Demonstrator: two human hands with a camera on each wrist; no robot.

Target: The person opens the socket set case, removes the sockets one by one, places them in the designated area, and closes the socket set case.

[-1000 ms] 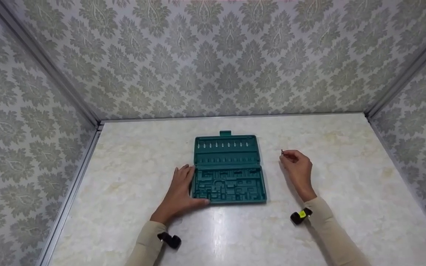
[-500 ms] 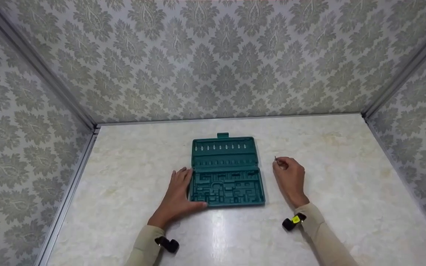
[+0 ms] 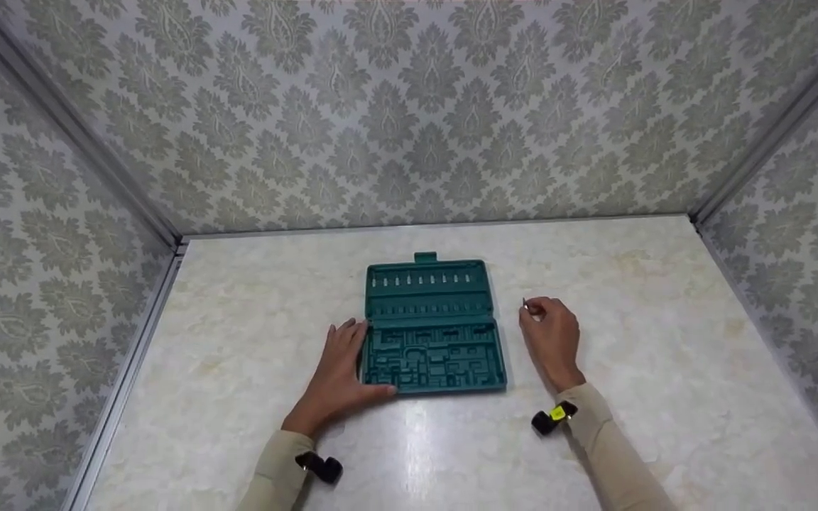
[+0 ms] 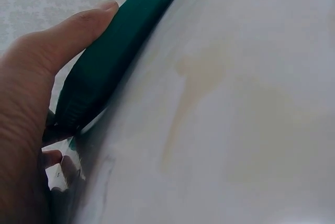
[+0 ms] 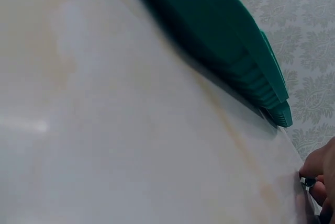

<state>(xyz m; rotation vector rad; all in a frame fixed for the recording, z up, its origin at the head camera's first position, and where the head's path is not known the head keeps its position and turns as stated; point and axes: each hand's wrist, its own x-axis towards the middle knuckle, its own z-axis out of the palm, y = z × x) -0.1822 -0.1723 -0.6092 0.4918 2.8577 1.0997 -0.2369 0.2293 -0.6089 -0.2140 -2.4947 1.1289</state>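
Observation:
A green plastic tool case (image 3: 432,355) lies unfolded on the table, its molded tray nearest me and its lid (image 3: 426,289) flat behind. A row of several small silver bits (image 3: 420,279) stands in the lid. My left hand (image 3: 338,376) holds the case's near left corner, thumb along the front edge and fingers at the left side; in the left wrist view the thumb (image 4: 78,33) presses the case wall. To the right of the case, apart from it, my right hand (image 3: 552,337) pinches a small metal bit (image 3: 524,303) between thumb and fingertips. Its far end is too small to make out.
The pale marbled table (image 3: 253,284) runs back to a patterned wall (image 3: 409,128), with side panels left and right. Each sleeve carries a dark wrist camera (image 3: 320,468). Bare tabletop lies between the case and the right hand.
My right hand has moved left and slightly nearer me, toward the case, with the small metal bit. The left hand stays on the corner. The head view has shifted a little.

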